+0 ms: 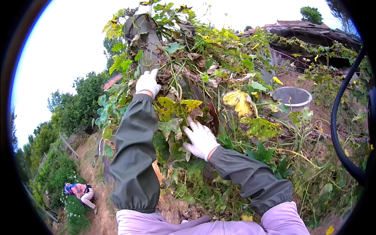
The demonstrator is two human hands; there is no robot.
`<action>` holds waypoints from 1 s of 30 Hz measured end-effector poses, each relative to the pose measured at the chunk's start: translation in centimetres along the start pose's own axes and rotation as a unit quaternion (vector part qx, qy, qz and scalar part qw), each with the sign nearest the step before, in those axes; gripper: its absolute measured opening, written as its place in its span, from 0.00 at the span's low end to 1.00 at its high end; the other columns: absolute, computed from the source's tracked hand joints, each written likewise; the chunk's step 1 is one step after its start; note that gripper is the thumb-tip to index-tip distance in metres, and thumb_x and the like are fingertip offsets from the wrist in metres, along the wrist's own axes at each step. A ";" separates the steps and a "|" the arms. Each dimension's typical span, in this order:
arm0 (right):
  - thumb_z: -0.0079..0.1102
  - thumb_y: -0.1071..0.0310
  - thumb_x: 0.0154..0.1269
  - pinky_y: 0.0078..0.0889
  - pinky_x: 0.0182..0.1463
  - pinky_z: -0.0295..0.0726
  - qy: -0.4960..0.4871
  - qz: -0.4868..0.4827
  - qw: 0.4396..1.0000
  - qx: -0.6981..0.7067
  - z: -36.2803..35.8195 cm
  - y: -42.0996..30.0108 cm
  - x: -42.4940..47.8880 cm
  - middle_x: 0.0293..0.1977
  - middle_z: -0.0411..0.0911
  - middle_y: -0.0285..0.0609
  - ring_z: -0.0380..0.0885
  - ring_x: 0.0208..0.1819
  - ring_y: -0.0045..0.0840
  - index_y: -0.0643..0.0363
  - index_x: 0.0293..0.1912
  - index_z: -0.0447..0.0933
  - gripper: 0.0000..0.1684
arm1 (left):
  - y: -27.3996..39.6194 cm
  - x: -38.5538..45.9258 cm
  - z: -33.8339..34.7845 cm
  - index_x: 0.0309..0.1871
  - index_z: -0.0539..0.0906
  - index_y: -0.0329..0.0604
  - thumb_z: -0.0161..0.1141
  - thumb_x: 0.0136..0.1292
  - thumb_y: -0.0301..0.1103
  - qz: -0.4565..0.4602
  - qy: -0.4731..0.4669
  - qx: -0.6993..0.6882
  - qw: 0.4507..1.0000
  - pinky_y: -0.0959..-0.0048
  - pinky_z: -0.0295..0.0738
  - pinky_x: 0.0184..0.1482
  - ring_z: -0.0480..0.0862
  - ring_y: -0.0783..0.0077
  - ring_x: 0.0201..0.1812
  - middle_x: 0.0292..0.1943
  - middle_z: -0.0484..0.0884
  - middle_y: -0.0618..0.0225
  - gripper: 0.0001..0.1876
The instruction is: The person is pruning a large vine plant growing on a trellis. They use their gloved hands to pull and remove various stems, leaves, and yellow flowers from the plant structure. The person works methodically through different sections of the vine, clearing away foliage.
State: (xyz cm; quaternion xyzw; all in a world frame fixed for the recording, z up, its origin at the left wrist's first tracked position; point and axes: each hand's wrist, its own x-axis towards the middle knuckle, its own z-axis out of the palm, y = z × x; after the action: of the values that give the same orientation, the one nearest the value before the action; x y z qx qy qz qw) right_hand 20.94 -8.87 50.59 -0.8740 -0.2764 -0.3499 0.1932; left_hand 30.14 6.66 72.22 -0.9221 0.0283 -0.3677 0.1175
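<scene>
My left hand (pixel 148 82), in a white glove, is raised against withered leaves (pixel 166 73) of a climbing gourd vine, just below a grey post (pixel 150 41). Its fingertips reach into the foliage, so whether they pinch a stem is unclear. Lower and to the right, my right hand (pixel 201 138), also in a white glove, lies with fingers spread against the leaves. Its fingertips are close under a yellowing, brown-spotted leaf (pixel 192 105). Dark green sleeve covers reach from both wrists up the forearms. A large yellow leaf (pixel 238 102) hangs to the right of both hands.
A grey bucket (pixel 290 97) stands behind the vines at right. A thick black cable (pixel 337 117) curves down the right edge. At lower left, a person (pixel 80 192) bends over plants beside a dirt path (pixel 101 214). Tangled stems (pixel 296 149) spread across the right side.
</scene>
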 end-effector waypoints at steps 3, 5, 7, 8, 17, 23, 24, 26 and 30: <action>0.57 0.53 0.55 0.42 0.61 0.63 0.001 0.002 1.000 -0.005 0.2 0.0 -0.1 0.64 0.55 0.51 0.59 0.63 0.40 0.58 0.60 0.62 0.35 | 0.3 -0.7 1.5 0.58 0.70 0.58 0.67 0.48 0.40 0.083 0.144 0.042 0.985 0.64 0.71 0.51 0.73 0.59 0.53 0.53 0.72 0.61 0.31; 0.57 0.54 0.55 0.42 0.60 0.63 -0.001 0.006 1.000 -0.006 0.0 -0.3 -0.1 0.63 0.55 0.51 0.59 0.62 0.40 0.58 0.60 0.62 0.35 | 0.3 -0.2 3.0 0.52 0.75 0.56 0.63 0.49 0.34 0.095 0.140 0.072 0.983 0.64 0.70 0.47 0.74 0.61 0.50 0.47 0.74 0.65 0.23; 0.57 0.54 0.56 0.41 0.60 0.63 0.000 0.007 1.000 -0.005 0.1 -0.5 -0.3 0.63 0.56 0.51 0.59 0.62 0.40 0.58 0.59 0.62 0.34 | 0.3 0.3 3.3 0.48 0.77 0.53 0.61 0.49 0.31 0.076 0.159 0.118 0.977 0.64 0.71 0.47 0.74 0.61 0.49 0.45 0.74 0.65 0.19; 0.57 0.54 0.56 0.41 0.60 0.63 0.001 0.006 1.000 -0.004 0.3 -0.7 -0.4 0.63 0.56 0.51 0.60 0.62 0.40 0.58 0.59 0.63 0.34 | -0.1 0.4 3.3 0.46 0.78 0.53 0.62 0.47 0.31 0.080 0.159 0.103 0.979 0.65 0.71 0.47 0.74 0.62 0.49 0.45 0.74 0.65 0.19; 0.57 0.56 0.55 0.40 0.59 0.64 0.019 0.026 0.999 -0.009 0.5 -1.1 -0.7 0.62 0.57 0.52 0.62 0.60 0.40 0.58 0.58 0.63 0.33 | -4.4 0.5 5.1 0.43 0.76 0.43 0.62 0.55 0.32 0.025 0.253 -0.547 0.798 0.73 0.75 0.42 0.82 0.56 0.36 0.36 0.82 0.57 0.13; 0.57 0.56 0.55 0.41 0.59 0.64 0.016 0.016 1.000 0.010 1.1 -2.3 -0.8 0.61 0.59 0.52 0.62 0.60 0.40 0.59 0.58 0.63 0.33 | -2.5 -3.2 1.8 0.45 0.72 0.40 0.61 0.57 0.30 0.063 0.300 -0.388 0.869 0.68 0.74 0.41 0.81 0.53 0.38 0.36 0.81 0.52 0.14; 0.57 0.56 0.55 0.41 0.59 0.64 0.019 0.018 1.000 0.009 1.2 -2.2 -0.9 0.61 0.59 0.52 0.63 0.60 0.40 0.59 0.58 0.63 0.33 | -2.3 -3.9 1.3 0.44 0.72 0.36 0.62 0.57 0.28 0.082 0.334 -0.388 0.855 0.70 0.74 0.42 0.81 0.57 0.39 0.38 0.80 0.52 0.14; 0.57 0.56 0.55 0.45 0.59 0.65 0.049 0.020 0.999 0.005 1.1 -0.5 -1.3 0.59 0.61 0.54 0.64 0.58 0.45 0.58 0.59 0.62 0.34 | -0.9 -6.9 -1.2 0.45 0.72 0.36 0.57 0.59 0.23 0.139 0.307 -0.539 0.772 0.71 0.77 0.44 0.81 0.66 0.39 0.41 0.80 0.59 0.11; 0.57 0.56 0.55 0.42 0.59 0.64 0.035 0.027 0.999 -0.003 0.9 -0.1 -1.7 0.59 0.62 0.50 0.65 0.57 0.40 0.59 0.59 0.62 0.34 | -3.6 -19.7 -3.0 0.53 0.71 0.38 0.55 0.63 0.26 0.060 0.509 -0.503 0.696 0.78 0.79 0.28 0.83 0.73 0.33 0.40 0.82 0.59 0.15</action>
State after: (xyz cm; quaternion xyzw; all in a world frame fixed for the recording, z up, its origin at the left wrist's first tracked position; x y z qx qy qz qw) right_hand 20.29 -8.87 48.72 -0.8691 -0.2448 -0.3753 0.2096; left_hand 13.64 12.27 61.95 -0.5119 0.3202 -0.7038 -0.3743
